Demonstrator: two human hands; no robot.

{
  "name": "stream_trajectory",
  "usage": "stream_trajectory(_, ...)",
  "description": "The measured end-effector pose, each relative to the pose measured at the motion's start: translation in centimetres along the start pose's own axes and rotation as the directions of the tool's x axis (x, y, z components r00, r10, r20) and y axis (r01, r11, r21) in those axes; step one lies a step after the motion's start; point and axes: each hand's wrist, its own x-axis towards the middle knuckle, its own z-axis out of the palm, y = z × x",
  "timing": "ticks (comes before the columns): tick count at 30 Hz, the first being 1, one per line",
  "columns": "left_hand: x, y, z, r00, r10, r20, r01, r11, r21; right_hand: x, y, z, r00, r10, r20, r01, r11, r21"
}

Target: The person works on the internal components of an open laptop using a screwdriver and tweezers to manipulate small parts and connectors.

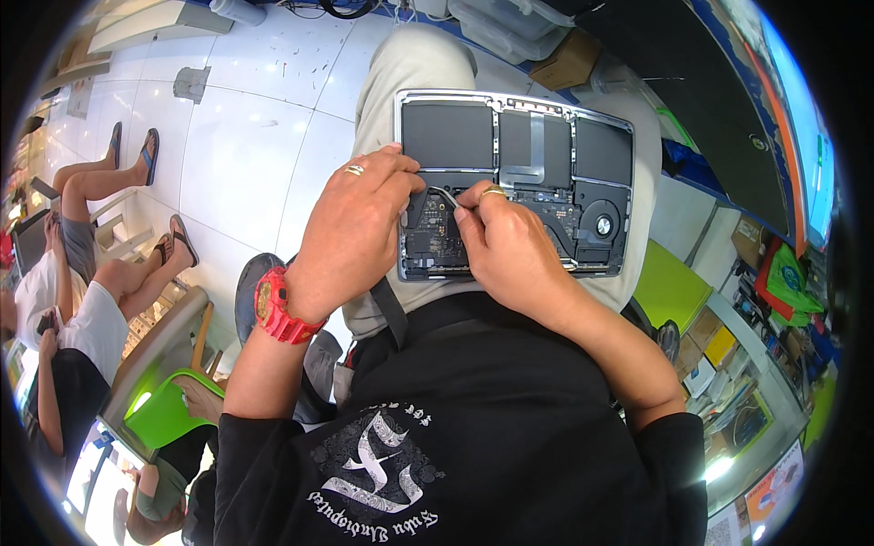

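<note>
An opened laptop base point(514, 96) rests across my lap, its inside facing up. Flat black battery packs point(446, 136) fill the far half, with a circuit board point(435, 244) and a round fan point(599, 226) nearer to me. My right hand point(510, 241) pinches slim, bent metal tweezers point(444, 193), whose tips reach the left part of the board. At the left edge, my left hand point(360, 218) has its fingers curled over the laptop's rim, close to the tweezer tips. What lies under those fingertips is hidden.
White floor tiles point(246, 136) spread out at the left, where people in sandals sit near a green chair point(173, 409). A glass display counter point(737, 409) stands at the right. Clear plastic bins point(510, 32) and a cardboard box point(566, 59) are beyond my knees.
</note>
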Motion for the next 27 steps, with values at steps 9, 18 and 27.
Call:
stream_trajectory(9, -0.1, 0.0, -0.1, 1.000, -0.015, 0.014, 0.015, 1.000, -0.010, 0.1, 0.0, -0.5, 0.995, -0.090, 0.032, 0.095, 0.976, -0.196)
stream_trajectory(18, -0.1, -0.1, -0.1, 1.000, -0.007, 0.012, 0.007, 1.000, -0.006, 0.7, -0.1, -1.1, 0.996, -0.064, 0.063, 0.073, 0.985, -0.158)
stream_trajectory(27, -0.1, -0.1, -0.2, 1.000, -0.005, 0.009, 0.005, 1.000, -0.010, 0.2, 0.1, -1.1, 0.999, -0.003, 0.041, 0.007, 0.996, -0.087)
